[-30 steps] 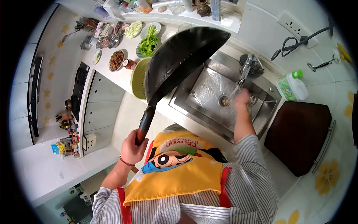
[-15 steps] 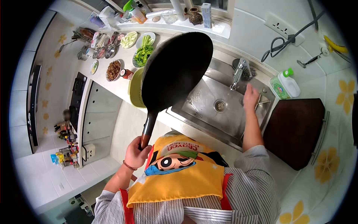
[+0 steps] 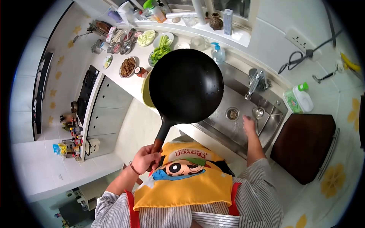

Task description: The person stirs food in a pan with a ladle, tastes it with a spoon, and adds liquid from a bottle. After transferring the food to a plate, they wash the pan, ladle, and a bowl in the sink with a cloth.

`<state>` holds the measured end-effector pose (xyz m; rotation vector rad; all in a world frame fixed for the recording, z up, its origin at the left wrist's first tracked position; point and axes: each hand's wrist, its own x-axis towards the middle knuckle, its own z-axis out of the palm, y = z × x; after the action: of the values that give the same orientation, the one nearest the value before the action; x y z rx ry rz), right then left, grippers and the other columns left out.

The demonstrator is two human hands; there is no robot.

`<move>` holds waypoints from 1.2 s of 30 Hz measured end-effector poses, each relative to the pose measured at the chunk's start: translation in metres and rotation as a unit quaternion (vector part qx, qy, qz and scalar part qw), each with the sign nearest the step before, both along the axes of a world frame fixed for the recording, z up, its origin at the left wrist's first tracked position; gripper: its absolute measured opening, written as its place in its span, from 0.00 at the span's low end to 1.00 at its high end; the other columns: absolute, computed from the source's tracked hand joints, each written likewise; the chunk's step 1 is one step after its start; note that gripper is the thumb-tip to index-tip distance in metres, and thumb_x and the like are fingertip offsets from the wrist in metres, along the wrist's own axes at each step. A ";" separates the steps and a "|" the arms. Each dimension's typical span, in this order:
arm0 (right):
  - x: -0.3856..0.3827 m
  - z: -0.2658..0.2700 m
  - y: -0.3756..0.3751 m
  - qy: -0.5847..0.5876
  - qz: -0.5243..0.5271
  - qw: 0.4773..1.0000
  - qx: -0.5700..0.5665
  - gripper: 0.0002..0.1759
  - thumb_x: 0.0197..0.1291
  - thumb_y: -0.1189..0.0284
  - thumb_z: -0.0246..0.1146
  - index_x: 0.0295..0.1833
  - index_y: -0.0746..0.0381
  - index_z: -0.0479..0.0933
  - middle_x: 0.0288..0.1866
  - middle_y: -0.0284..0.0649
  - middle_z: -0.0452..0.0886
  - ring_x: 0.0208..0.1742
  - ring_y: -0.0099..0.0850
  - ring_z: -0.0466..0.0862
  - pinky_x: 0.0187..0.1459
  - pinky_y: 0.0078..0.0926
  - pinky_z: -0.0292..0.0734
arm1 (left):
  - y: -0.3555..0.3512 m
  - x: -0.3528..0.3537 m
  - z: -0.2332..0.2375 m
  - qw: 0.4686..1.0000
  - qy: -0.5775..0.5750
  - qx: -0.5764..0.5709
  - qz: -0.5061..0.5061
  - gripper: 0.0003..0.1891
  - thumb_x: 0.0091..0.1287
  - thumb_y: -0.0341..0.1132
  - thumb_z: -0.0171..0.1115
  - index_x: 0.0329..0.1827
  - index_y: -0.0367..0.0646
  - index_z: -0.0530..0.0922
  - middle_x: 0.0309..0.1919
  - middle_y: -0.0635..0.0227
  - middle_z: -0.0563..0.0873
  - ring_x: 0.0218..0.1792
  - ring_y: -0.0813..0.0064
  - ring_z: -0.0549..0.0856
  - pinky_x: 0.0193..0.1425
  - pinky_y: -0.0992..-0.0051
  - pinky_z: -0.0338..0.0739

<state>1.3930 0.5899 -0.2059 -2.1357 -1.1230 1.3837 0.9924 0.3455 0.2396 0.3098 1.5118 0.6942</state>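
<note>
My left hand is closed around the brown wooden handle of a black wok. The wok is held up over the counter edge and the left part of the sink, its dark inside facing me with a few water drops on it. Over the right side of the steel sink is my right hand, fingers loosely apart and nothing visible in them. Just beside it, a metal ladle rests at the sink's right end. The faucet stands behind the sink.
A dark cutting board and a white detergent jug are right of the sink. Behind the wok are a yellow-green basin, a soap bottle, chopped greens and a plate of brown pieces. The stove is at left.
The wok has turned so its inside faces me more and has shifted lower. My right hand has moved down from near the faucet, and the ladle has come into clear view.
</note>
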 end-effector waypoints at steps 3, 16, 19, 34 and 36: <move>-0.040 0.193 0.015 0.213 -0.004 0.974 0.071 0.19 0.65 0.72 0.59 0.60 0.60 0.66 0.53 0.48 0.87 0.52 0.39 0.86 0.48 0.38 0.84 | -0.011 -0.009 -0.009 1.000 -0.008 0.007 -0.005 0.11 0.69 0.29 0.62 0.51 0.35 0.76 0.25 0.69 0.79 0.17 0.78 0.78 0.23 0.77 0.71; -0.335 0.328 -0.008 0.033 0.385 0.798 0.462 0.16 0.63 0.66 0.70 0.50 0.61 0.74 0.44 0.55 0.84 0.45 0.56 0.86 0.46 0.53 0.80 | -0.059 -0.063 0.007 0.992 -0.013 0.070 -0.107 0.08 0.71 0.32 0.64 0.47 0.37 0.77 0.24 0.74 0.80 0.20 0.85 0.76 0.26 0.80 0.70; -0.383 0.337 0.008 0.099 0.176 0.822 0.532 0.07 0.63 0.73 0.67 0.43 0.63 0.77 0.33 0.51 0.85 0.34 0.50 0.87 0.38 0.45 0.81 | -0.081 -0.109 -0.010 0.982 0.030 0.098 -0.160 0.11 0.72 0.33 0.64 0.50 0.36 0.77 0.27 0.73 0.82 0.23 0.85 0.78 0.27 0.79 0.72; -0.356 0.416 0.006 0.037 0.493 0.812 0.311 0.06 0.54 0.69 0.70 0.32 0.60 0.83 0.28 0.41 0.86 0.30 0.29 0.85 0.34 0.32 0.80 | -0.105 -0.238 -0.001 0.953 0.077 0.146 -0.255 0.09 0.68 0.31 0.67 0.44 0.36 0.78 0.31 0.75 0.78 0.33 0.83 0.76 0.40 0.77 0.75; -0.353 0.421 -0.021 -0.008 0.626 0.765 0.149 0.13 0.57 0.60 0.69 0.32 0.59 0.87 0.28 0.39 0.88 0.30 0.30 0.85 0.36 0.35 0.80 | -0.096 -0.228 -0.008 0.944 0.100 0.160 -0.272 0.09 0.67 0.30 0.68 0.44 0.36 0.77 0.31 0.75 0.77 0.32 0.84 0.75 0.39 0.78 0.73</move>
<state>1.0403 0.5691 0.2152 -1.0012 -2.7826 1.3775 0.7639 0.2497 0.2320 1.0308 1.4041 0.4671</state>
